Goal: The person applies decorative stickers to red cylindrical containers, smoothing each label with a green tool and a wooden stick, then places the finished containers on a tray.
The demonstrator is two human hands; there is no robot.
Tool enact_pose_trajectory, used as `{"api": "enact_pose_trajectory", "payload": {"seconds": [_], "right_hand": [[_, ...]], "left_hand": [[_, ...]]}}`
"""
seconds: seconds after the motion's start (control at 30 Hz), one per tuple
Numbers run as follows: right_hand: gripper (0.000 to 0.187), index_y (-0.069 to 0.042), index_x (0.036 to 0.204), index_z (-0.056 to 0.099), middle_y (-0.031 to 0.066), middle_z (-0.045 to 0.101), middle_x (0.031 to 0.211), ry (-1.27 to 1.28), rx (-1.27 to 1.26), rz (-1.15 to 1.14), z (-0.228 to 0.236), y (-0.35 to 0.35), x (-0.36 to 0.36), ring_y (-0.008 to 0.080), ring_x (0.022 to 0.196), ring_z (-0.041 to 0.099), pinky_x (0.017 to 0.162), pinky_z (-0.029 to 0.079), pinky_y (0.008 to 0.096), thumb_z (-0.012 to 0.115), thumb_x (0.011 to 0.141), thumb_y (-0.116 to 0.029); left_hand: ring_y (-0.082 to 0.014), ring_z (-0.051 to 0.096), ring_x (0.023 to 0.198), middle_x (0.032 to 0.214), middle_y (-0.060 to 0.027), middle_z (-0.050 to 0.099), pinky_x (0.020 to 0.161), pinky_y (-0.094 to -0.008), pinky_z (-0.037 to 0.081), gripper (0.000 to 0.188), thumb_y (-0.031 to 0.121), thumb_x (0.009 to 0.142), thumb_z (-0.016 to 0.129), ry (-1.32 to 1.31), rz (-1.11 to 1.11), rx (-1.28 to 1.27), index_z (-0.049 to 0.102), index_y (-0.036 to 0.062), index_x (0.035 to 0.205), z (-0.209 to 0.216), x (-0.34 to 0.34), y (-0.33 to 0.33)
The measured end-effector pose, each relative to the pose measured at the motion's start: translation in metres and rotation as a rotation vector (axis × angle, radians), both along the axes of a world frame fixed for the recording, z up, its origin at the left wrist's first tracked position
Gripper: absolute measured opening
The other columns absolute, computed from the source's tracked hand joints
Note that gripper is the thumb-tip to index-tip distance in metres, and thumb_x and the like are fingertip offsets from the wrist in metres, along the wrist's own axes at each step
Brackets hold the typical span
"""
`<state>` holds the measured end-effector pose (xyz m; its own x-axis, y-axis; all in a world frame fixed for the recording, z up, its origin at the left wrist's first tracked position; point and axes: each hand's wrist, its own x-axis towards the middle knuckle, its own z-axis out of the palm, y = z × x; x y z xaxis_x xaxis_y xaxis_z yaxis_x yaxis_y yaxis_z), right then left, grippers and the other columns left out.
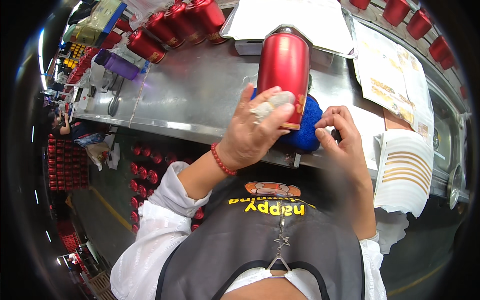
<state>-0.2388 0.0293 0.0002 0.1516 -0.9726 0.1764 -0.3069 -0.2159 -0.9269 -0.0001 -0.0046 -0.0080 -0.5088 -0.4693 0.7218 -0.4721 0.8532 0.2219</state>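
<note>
Red canister [283, 60] is in front of the person, over the near part of the metal table [185, 90], with its lower end against a blue fuzzy pad [309, 127]. Most of the pad is covered by the canister and by the left hand [250, 125], so its full shape is not possible to see. The hand hides also the lower left side of the canister. From this view I cannot tell whether the canister lies on the pad or leans on it.

The left hand is spread, with fingers and thumb against the lower part of the canister; if it grips or only steadies, I cannot say. Whitish coverings [272, 105] sit on some of its fingers. The right hand [342, 132] is at the right side of the pad, its thumb and fingertips close together. Something small and dark shows beside these fingers, but I cannot make out what it is, or if it is held. The right wrist is blurred.

The canister is glossy and deep red, with a pale streak of reflection along the body, a dark, shiny far end and some gold print near the lower edge, partly covered. Behind it is a tray with a white sheet [292, 17], cut by the upper edge. Further left, more red canisters [197, 22] stand close together.
</note>
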Motion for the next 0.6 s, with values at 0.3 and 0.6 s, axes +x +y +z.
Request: {"api": "enact_pose_trajectory", "payload": {"seconds": [0.3,0.6], "right_hand": [[0.049,-0.003,0.125,0.067,0.0148,0.057,0.109,0.215,-0.428,-0.056,-0.018,0.015,0.022,0.0326,0.103,0.054,0.092,0.045,0.041,0.07,0.076,0.005],[0.06,-0.007,0.132,0.063,0.0114,0.058,0.108,0.246,-0.537,0.003,-0.022,0.019,0.027,0.0327,0.103,0.055,0.094,0.044,0.0446,0.07,0.074,0.008]], "left_hand": [[-0.0322,0.048,0.134,0.144,-0.0189,0.049,0.117,-0.0457,0.029,0.065,0.027,0.094,0.071,0.349,0.048,0.484,0.04,-0.0001,0.145,0.004,0.001,0.008],[-0.0258,0.038,0.139,0.148,-0.0174,0.039,0.116,-0.0375,0.03,0.073,0.021,0.093,0.07,0.234,0.055,0.532,0.032,-0.0032,0.15,0.009,-0.002,0.009]]}}
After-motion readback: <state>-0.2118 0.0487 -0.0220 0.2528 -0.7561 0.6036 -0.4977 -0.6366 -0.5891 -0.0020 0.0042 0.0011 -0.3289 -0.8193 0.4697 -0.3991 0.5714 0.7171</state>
